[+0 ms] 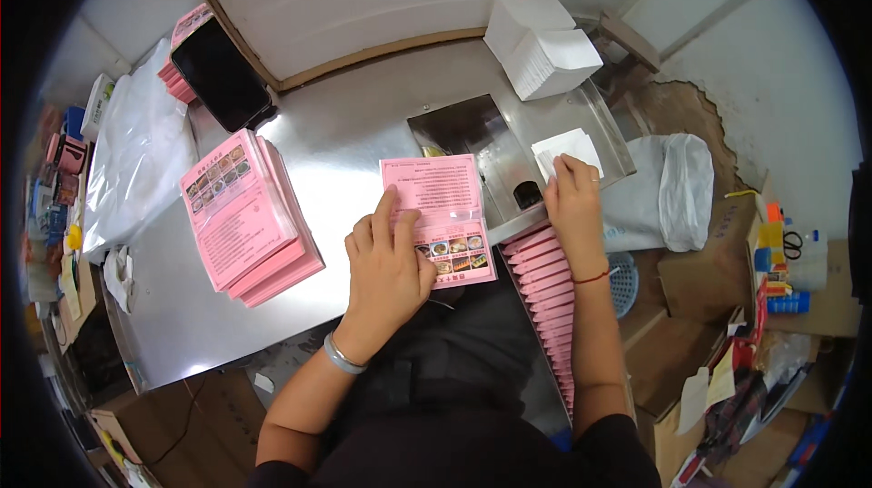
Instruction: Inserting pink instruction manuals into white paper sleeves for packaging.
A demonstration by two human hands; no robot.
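Note:
My left hand (391, 252) lies on a pink printed packet (431, 181) with dish pictures, its fingers spread and pressing on the surface. The packet rests at the near edge of the metal table, and a clear glossy strip crosses its middle. At the right, my right hand (574, 202) has its fingertips closed on the edge of a small stack of white paper napkins (577, 148). These napkins sit on the metal unit to the right of the packet. My right thumb is mostly hidden.
A tall stack of pink packets (241, 215) stands at left on the metal table (345, 115). Behind it a phone (221, 74) leans on more packets. White napkin blocks (545, 52) stand at back right. Pink packets (542, 297) fill a tray beside my right forearm.

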